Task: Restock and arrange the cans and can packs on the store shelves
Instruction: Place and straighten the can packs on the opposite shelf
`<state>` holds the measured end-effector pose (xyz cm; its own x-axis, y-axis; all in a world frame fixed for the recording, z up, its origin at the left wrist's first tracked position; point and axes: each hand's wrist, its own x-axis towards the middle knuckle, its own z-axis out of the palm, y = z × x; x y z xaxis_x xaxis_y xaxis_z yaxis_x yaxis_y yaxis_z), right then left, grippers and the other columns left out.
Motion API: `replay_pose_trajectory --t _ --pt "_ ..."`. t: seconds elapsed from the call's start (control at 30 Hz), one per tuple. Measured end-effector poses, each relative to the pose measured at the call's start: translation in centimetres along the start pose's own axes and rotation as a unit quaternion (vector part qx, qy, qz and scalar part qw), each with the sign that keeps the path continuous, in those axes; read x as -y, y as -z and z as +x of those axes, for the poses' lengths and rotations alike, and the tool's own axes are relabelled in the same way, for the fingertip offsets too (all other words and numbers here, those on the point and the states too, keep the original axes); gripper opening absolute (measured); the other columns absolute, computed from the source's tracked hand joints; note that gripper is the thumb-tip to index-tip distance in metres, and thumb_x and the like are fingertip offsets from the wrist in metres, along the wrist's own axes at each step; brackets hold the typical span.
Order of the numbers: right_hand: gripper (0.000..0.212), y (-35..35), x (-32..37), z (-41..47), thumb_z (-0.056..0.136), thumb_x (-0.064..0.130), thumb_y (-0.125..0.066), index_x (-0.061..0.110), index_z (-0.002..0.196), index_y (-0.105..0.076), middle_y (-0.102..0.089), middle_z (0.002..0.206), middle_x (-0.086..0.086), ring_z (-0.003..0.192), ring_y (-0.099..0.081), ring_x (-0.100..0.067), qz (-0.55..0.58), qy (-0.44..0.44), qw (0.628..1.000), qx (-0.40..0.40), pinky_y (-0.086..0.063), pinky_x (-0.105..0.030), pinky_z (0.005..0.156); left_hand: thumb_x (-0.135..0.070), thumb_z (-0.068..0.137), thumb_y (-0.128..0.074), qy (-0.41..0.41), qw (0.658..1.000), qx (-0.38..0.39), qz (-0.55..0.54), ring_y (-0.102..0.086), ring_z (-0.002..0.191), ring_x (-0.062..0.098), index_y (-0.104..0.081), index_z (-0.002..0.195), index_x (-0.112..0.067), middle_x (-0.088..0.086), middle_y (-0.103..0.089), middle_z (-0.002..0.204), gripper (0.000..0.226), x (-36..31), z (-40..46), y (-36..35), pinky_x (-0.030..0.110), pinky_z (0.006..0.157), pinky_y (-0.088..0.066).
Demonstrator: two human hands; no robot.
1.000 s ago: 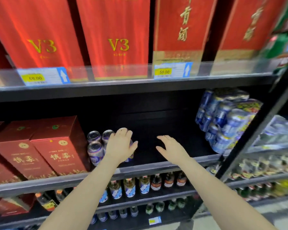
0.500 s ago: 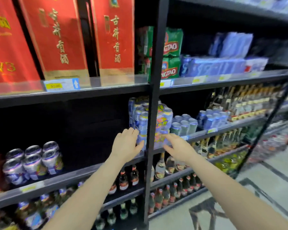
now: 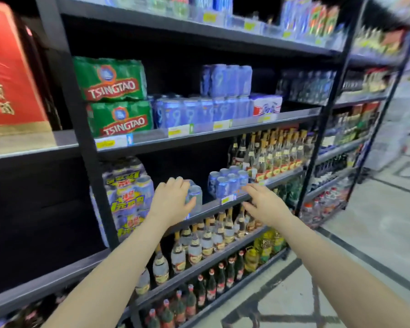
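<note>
Head view: we judge restock mid-way; middle shelf carries tall shrink-wrapped can pack, blue can pack, gap between. Our left hand, fingers spread, rests against loose can; grasp unclear. Our right hand, fingers apart, empty, hovers just below blue pack.
</note>
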<state>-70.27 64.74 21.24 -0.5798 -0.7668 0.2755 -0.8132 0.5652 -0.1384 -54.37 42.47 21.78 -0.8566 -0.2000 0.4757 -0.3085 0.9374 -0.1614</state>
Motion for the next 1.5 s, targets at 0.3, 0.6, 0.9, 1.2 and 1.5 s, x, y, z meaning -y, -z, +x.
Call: replay_pose_trajectory --t 0.3,0.6,0.9,1.2,1.5 --pt "0.050 3.6 -12.3 11.3 0.095 0.032 -0.049 0.021 0.142 -0.037 -0.040 0.146 -0.001 0.131 -0.040 -0.022 0.031 0.010 0.997 -0.064 -0.042 -0.037 0.102 -0.046 0.088 -0.047 0.032 0.995 -0.093 0.016 -0.055 0.091 0.026 -0.057 0.109 -0.012 0.005 -0.059 0.099 0.041 -4.3 16.2 -2.1 0.037 0.070 -0.042" --pt "0.055 6.7 -17.7 22.7 0.093 0.035 -0.051 0.023 0.144 -0.033 -0.037 0.148 0.001 0.134 -0.036 -0.018 0.080 0.095 0.986 -0.114 -0.037 -0.033 0.106 -0.040 0.085 -0.050 0.058 0.984 -0.166 0.020 -0.055 0.097 0.026 -0.056 0.110 -0.011 0.004 -0.059 0.104 0.039 -5.5 28.5 -1.6 0.039 0.077 -0.044" --pt "0.077 8.7 -22.1 35.1 0.086 0.034 -0.065 0.041 0.147 -0.017 -0.008 0.159 -0.002 0.142 -0.022 -0.024 0.127 0.181 0.965 -0.142 -0.043 -0.039 0.101 -0.032 0.080 -0.071 0.179 0.966 -0.147 0.115 -0.031 0.134 0.040 -0.018 0.148 -0.031 0.023 -0.017 0.153 0.086 -4.5 38.0 -2.7 0.050 0.104 -0.034" --pt "0.105 7.6 -20.8 41.3 0.077 0.045 -0.072 0.047 0.146 0.008 0.027 0.154 -0.020 0.138 -0.030 -0.036 0.013 0.208 0.960 -0.189 -0.006 -0.046 0.117 -0.032 0.081 -0.071 0.258 0.951 -0.103 0.134 -0.054 0.094 0.027 0.004 0.146 -0.045 0.024 0.021 0.153 0.100 -4.7 40.9 -2.7 0.029 0.064 -0.044" --pt "0.100 7.4 -19.6 42.3 0.079 0.045 -0.069 0.041 0.148 0.003 0.025 0.154 -0.021 0.143 -0.009 -0.046 0.007 0.199 0.964 -0.175 -0.017 -0.044 0.116 -0.043 0.080 -0.068 0.283 0.932 -0.082 0.210 -0.051 0.073 0.020 0.006 0.146 -0.041 0.025 0.011 0.155 0.099 -3.7 41.9 -3.0 0.026 0.059 -0.042"
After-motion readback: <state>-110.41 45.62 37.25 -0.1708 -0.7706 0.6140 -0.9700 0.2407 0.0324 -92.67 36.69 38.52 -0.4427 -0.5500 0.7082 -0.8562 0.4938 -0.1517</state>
